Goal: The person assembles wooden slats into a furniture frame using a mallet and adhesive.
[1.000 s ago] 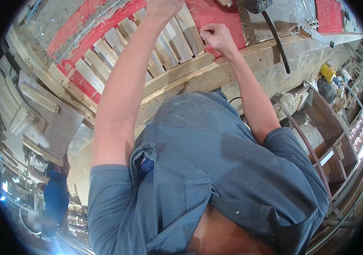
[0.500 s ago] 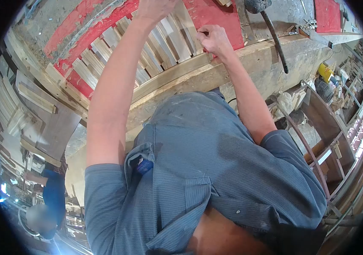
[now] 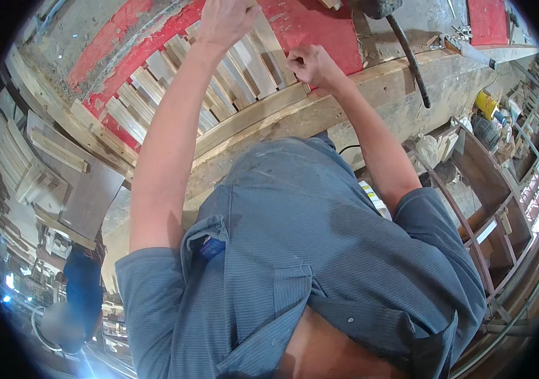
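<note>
A row of pale wooden slats (image 3: 239,79) lies side by side on a red-painted surface (image 3: 310,31), against a wooden rail (image 3: 250,118) at their near ends. Above the slats, near their far ends, my left hand (image 3: 226,22) is closed with its fingers curled; its grip is partly cut off by the frame's top edge. Beside the near end of the rightmost slat, my right hand (image 3: 313,66) is closed, thumb against the bent fingers. Whatever either hand holds is hidden or too small to name.
A dark-headed mallet (image 3: 408,57) lies to the right, its handle over the bench edge. Further right are a saw (image 3: 468,52), a yellow container (image 3: 486,104) and a wooden frame (image 3: 481,167). Boards (image 3: 74,177) stand at left. Another person (image 3: 83,284) is at lower left.
My right hand has shifted slightly down and left, staying closed. My left hand has come a little lower into view. The slats look much the same.
</note>
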### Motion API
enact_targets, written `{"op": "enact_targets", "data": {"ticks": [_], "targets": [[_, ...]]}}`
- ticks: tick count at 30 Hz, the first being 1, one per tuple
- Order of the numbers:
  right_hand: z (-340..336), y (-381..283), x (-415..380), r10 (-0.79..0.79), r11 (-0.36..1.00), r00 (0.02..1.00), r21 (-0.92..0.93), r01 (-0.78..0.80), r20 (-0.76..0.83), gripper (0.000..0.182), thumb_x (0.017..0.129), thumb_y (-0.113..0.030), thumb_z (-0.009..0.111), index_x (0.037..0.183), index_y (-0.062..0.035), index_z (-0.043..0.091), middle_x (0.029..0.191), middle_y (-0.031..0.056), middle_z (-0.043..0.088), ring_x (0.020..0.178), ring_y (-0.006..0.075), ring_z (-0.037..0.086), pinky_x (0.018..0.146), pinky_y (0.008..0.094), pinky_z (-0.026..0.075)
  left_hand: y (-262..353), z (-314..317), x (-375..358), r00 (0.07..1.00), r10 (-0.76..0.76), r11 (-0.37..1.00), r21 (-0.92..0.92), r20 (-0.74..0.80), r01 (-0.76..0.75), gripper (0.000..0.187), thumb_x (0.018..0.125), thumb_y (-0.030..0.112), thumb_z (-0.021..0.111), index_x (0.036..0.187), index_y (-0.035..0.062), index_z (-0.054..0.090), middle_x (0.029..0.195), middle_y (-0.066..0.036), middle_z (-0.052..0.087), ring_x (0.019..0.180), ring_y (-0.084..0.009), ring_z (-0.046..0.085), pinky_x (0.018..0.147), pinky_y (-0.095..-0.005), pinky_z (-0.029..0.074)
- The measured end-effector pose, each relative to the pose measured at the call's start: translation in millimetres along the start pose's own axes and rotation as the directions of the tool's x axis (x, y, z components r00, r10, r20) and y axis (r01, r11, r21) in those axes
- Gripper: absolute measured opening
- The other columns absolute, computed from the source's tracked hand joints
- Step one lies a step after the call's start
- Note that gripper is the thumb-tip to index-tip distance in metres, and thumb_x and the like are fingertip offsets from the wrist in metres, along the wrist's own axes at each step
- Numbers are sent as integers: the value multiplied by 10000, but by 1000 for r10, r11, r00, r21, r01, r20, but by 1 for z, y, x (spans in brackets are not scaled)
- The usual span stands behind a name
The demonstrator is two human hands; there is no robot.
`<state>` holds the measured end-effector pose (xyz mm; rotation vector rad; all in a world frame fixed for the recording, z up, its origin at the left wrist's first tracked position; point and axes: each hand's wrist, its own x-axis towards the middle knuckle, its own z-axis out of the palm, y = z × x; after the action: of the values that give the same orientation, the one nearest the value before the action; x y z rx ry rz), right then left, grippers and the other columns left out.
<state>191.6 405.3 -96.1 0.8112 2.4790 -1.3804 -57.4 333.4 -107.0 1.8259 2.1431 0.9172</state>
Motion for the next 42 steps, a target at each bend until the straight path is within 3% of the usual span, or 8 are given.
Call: {"op": "enact_targets", "data": {"ticks": [12, 16, 22, 25, 30, 32, 36, 42], "targets": [[3, -30, 14, 18, 994, 993, -108, -5, 118, 198, 832, -219, 678, 875, -26, 691, 770, 208, 655, 700, 382, 670, 636, 452, 522, -11, -27, -37, 978, -207, 978, -12, 17, 207, 317, 846, 249, 719, 1106, 73, 675, 1049, -136, 628, 1018, -372, 597, 895, -471, 474], [-77, -44, 64, -200, 880, 754, -453, -142, -625, 407, 816, -242, 706, 1159, -34, 633, 1007, 229, 650, 981, 429, 635, 800, 498, 530, -12, -34, -38, 987, -157, 979, 135, 45, 150, 390, 826, 272, 740, 1160, 94, 646, 1158, -112, 609, 1114, -345, 570, 929, -460, 475], [-78, -60, 68, -61, 831, 923, -531, -164, -380, 580, 792, -265, 723, 1281, -6, 550, 1158, 241, 595, 1105, 437, 585, 874, 522, 517, 46, -49, -39, 914, -376, 926, -72, -153, 369, 657, 808, 289, 751, 1401, 132, 518, 1387, -136, 514, 1302, -382, 470, 1069, -547, 396], [-65, -119, 15, -63, 998, 933, -52, 47, -355, 564, 795, -232, 690, 1284, 28, 584, 1048, 160, 668, 916, 310, 656, 772, 424, 547, 67, -73, -33, 946, -245, 969, -21, -210, 246, 677, 816, 265, 718, 1432, 122, 477, 1414, -171, 487, 1317, -387, 461, 1104, -558, 359], [-106, -129, -52, 4, 385, 938, 866, -321, 346, 392, 803, -207, 672, 1115, 30, 691, 821, 69, 662, 632, 162, 612, 515, 274, 468, 63, -119, -29, 920, 296, 938, 260, -258, -229, 731, 744, 304, 780, 1397, 128, 503, 1288, -144, 565, 1209, -305, 562, 1071, -454, 408], [-100, -86, -47, 574, 263, 815, 924, -276, 80, 370, 872, -281, 662, 1111, 1, 684, 821, 68, 657, 552, 154, 605, 452, 216, 436, 61, -118, -17, 947, 254, 921, 249, 198, -299, 587, 737, 376, 754, 1221, 107, 560, 1112, -93, 621, 1070, -261, 623, 981, -404, 452], [-155, 49, -11, 324, 946, 668, 246, -212, -670, 341, 915, -273, 694, 1097, 16, 698, 828, 78, 688, 720, 195, 633, 665, 332, 524, 6, -112, -15, 973, -136, 967, 237, 184, 90, 625, 779, 625, 686, 1056, 72, 592, 991, -72, 630, 973, -268, 647, 890, -394, 470], [-197, 89, -38, -42, 758, 760, -516, -398, -649, 619, 915, -433, 695, 1280, 58, 603, 1252, 266, 623, 1092, 390, 611, 962, 459, 468, -69, -88, -64, 962, -263, 896, 352, -71, 271, 682, 783, 703, 640, 1071, 86, 605, 1069, -98, 570, 1092, -282, 552, 895, -451, 439]]}}
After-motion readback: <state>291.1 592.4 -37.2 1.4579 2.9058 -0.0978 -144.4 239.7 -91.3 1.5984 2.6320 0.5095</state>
